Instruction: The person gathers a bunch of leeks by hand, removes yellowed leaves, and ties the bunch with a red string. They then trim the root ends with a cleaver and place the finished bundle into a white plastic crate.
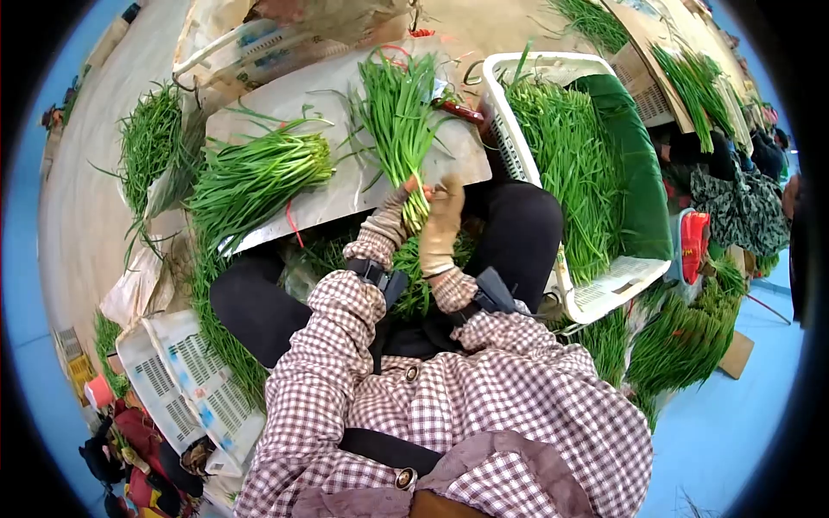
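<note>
A bunch of green chives (399,121) stands fanned out over a grey board (345,186) that rests across my knees. My left hand (390,211), in a knitted glove, grips the bunch at its lower stems. My right hand (442,220), in a tan glove, closes on the same stems just to the right. A tied bundle of chives (259,177) lies on the board's left side, a red band (294,226) hanging at its edge.
A white crate (596,293) full of chives with a green liner stands at my right. An empty white crate (186,388) lies at lower left. Loose chives (151,142) lie at far left. Another person (734,198) sits at the right among more bundles.
</note>
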### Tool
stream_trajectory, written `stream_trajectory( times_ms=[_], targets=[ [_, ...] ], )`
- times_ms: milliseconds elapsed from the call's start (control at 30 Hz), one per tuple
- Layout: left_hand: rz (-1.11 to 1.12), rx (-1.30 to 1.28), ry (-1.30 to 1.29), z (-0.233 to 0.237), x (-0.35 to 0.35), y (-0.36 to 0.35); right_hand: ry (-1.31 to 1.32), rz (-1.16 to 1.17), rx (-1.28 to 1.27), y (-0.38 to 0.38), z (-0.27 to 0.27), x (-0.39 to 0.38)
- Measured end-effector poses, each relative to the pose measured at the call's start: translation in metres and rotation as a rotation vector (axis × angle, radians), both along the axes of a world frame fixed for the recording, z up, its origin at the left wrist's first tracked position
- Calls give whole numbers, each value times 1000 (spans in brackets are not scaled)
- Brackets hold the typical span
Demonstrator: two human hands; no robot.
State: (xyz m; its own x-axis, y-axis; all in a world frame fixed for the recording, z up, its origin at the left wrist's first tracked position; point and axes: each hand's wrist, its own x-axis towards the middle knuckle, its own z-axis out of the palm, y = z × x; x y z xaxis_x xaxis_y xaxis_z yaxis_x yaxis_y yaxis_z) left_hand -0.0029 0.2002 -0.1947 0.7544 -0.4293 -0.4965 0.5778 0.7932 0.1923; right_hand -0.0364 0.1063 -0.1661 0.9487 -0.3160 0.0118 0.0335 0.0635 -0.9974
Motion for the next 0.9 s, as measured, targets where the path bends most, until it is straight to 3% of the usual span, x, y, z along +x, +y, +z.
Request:
stream_trajectory(
  times_ms=[33,67,133,200,267,333,400,533,600,667,700,833,900],
  targets=[
    [-10,119,59,60,-12,-16,-67,-11,-254,3,10,-2],
    [-7,126,55,59,-10,-13,-71,-9,-247,2,14,1],
    [66,49,-167,54,-1,1,87,-45,191,-6,18,14],
    [12,51,-231,97,9,27,-59,15,28,-28,7,32],
    [-20,277,-333,140,20,59,-81,163,-345,-34,1,53],
    [-23,261,-459,185,23,87,-117,402,-648,-24,1,77],
    [-3,515,-549,233,15,108,-97,529,-923,-3,2,97],
    [268,551,-669,275,5,153,-36,685,-1156,35,-11,139],
    [299,518,-693,286,-3,182,-30,745,-1182,50,-17,162],
    [462,621,-801,295,-12,192,-152,793,-1298,66,-19,175],
    [578,610,-711,291,-15,204,-210,822,-1321,71,-20,180],
    [692,405,-535,257,-22,224,-172,848,-1238,64,-12,178],
    [833,330,-448,213,-22,218,-209,843,-1223,46,-24,159]
  ],
)
